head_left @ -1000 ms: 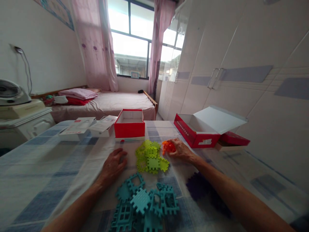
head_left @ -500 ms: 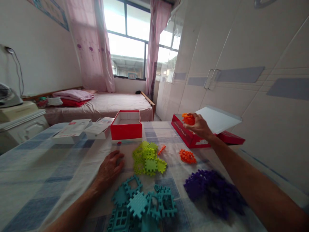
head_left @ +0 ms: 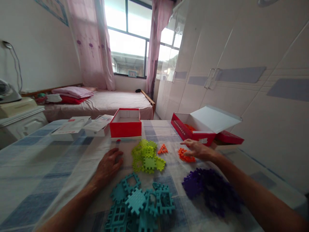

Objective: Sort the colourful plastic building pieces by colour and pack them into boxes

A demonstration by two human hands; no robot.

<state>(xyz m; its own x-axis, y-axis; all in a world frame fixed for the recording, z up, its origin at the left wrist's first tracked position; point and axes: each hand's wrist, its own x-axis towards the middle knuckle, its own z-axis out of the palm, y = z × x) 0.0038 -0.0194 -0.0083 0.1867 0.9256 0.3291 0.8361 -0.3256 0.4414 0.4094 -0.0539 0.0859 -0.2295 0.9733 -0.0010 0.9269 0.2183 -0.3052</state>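
Note:
My right hand [head_left: 198,149] reaches over a small heap of orange interlocking pieces [head_left: 184,155] on the table, fingers stretched out and touching them. A single orange triangle piece [head_left: 163,149] lies to their left. Behind them stands an open red box [head_left: 190,131] with orange pieces inside. My left hand [head_left: 108,164] rests flat on the tablecloth, fingers apart, beside a pile of yellow-green pieces [head_left: 147,155]. Teal pieces [head_left: 140,203] lie near me and purple pieces [head_left: 210,190] lie under my right forearm.
A second red box [head_left: 126,124] stands open at the table's far middle, with white lids or booklets [head_left: 83,125] to its left. A bed [head_left: 101,103] and a window are beyond the table. White wardrobe doors [head_left: 241,74] fill the right side.
My right hand carried orange pieces up to the open red box, let them go there, and came back down to the remaining orange pieces on the table. My left hand stayed put.

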